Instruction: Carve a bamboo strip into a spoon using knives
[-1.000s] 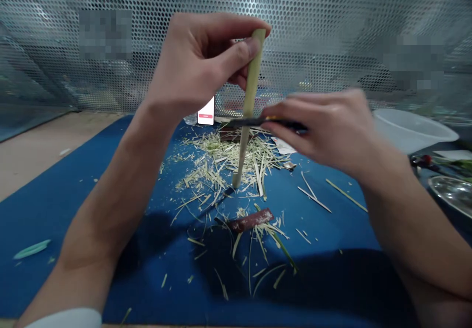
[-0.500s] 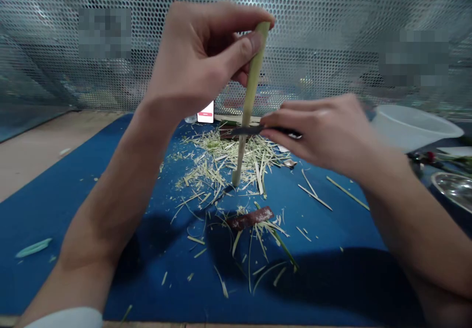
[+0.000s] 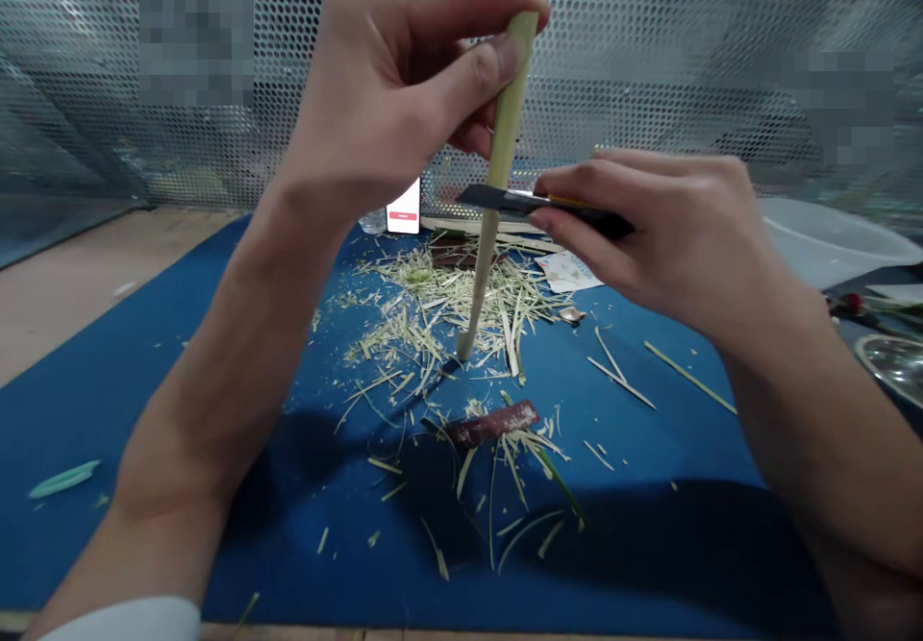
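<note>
My left hand [image 3: 418,84] pinches the top of a pale green bamboo strip [image 3: 509,132], which stands nearly upright with its narrower lower end on the blue mat [image 3: 165,382]. In my right hand [image 3: 663,228] is a utility knife [image 3: 505,199] with a dark blade. The blade lies across the strip, about halfway up, and seems to touch it. Around the strip's foot lie many thin shavings [image 3: 418,324]. A reddish-brown flat piece [image 3: 497,423], dusted with pale bits, rests on the mat closer to me.
A lit phone [image 3: 404,210] stands at the back of the mat. On the right are a translucent plastic bowl [image 3: 829,237] and a metal bowl [image 3: 894,362]. A printed packet [image 3: 568,272] lies behind the shavings. Perforated metal sheeting [image 3: 303,141] rises behind everything. A turquoise object [image 3: 64,480] lies far left.
My right hand and the knife have moved up the bamboo strip, from its lower part to about the middle. My left hand still grips the top, slightly higher in view.
</note>
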Motion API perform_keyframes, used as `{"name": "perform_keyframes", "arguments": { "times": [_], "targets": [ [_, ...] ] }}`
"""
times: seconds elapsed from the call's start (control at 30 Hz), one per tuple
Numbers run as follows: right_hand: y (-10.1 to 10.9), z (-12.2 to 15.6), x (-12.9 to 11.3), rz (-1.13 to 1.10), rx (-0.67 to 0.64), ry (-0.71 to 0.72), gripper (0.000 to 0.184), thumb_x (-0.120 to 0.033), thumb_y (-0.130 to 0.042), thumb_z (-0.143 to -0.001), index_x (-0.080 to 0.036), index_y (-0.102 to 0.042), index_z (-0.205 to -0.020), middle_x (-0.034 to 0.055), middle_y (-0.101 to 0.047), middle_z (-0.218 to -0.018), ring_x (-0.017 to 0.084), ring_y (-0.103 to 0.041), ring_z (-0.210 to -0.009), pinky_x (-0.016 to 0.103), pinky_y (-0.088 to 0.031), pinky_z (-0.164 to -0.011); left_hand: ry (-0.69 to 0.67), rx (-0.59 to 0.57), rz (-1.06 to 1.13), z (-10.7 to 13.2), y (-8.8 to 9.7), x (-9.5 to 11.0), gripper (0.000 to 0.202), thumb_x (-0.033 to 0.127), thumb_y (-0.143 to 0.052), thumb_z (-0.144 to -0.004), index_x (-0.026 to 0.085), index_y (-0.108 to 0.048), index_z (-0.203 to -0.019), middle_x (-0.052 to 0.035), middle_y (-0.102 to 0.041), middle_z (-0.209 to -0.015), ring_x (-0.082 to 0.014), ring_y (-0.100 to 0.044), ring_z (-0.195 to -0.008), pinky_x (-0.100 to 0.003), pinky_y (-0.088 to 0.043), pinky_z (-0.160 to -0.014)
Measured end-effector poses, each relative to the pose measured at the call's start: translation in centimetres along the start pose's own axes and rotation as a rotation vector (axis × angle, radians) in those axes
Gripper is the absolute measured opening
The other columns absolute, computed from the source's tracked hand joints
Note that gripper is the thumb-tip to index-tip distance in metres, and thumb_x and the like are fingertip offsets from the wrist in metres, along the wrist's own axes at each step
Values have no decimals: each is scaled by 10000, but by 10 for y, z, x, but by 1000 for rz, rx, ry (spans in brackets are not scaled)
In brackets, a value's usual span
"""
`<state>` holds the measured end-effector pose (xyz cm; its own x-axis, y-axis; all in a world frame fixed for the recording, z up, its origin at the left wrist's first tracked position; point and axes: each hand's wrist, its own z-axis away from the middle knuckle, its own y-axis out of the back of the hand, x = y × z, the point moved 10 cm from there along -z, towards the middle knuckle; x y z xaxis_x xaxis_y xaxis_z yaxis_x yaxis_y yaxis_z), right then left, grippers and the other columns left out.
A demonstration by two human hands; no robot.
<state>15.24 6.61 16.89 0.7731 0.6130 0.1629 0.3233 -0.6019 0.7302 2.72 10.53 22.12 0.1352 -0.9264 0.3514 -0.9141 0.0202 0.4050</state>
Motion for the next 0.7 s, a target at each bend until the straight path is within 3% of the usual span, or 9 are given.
{"name": "perform_keyframes", "arguments": {
  "times": [0.27,0.43,0.5,0.6,0.7],
  "targets": [
    [-17,2,4,-44,-114,56,325,-412,-440,-959,-263,-681,-1119,43,-724,-1013,201,-670,-865,310,-429,-644,-55,-7,-28,1,-1,0,315,237,-545,-920,69,-678,-1151,18,-705,-874,-26,-683,-739,-167,-604,-684],
    [-60,11,-9,-64,-361,183,328,-388,-422,-978,-237,-703,-1051,42,-730,-962,153,-649,-764,284,-354,-573,-122,-11,-8,-1,0,-8,306,227,-547,-927,61,-675,-1150,6,-710,-872,-24,-683,-746,-151,-604,-672],
    [-69,13,-11,-93,-401,201,319,-397,-429,-978,-239,-697,-1051,37,-725,-974,142,-640,-764,275,-340,-565,-120,-1,29,-2,1,-14,293,221,-564,-923,63,-680,-1141,-3,-719,-858,-31,-687,-720,-148,-606,-642],
    [-57,8,-10,-161,-332,185,313,-417,-443,-975,-219,-673,-1051,31,-708,-945,131,-621,-756,263,-358,-588,-86,4,88,-3,1,-22,291,209,-589,-911,56,-680,-1141,-18,-726,-840,-44,-693,-695,-155,-609,-623],
    [-22,-1,0,-153,-100,105,297,-392,-458,-974,-176,-646,-1053,29,-676,-866,118,-579,-709,256,-368,-606,-62,30,76,-3,1,-20,268,194,-601,-903,68,-692,-1121,-11,-726,-841,-46,-691,-679,-177,-618,-619]
  ]
}}
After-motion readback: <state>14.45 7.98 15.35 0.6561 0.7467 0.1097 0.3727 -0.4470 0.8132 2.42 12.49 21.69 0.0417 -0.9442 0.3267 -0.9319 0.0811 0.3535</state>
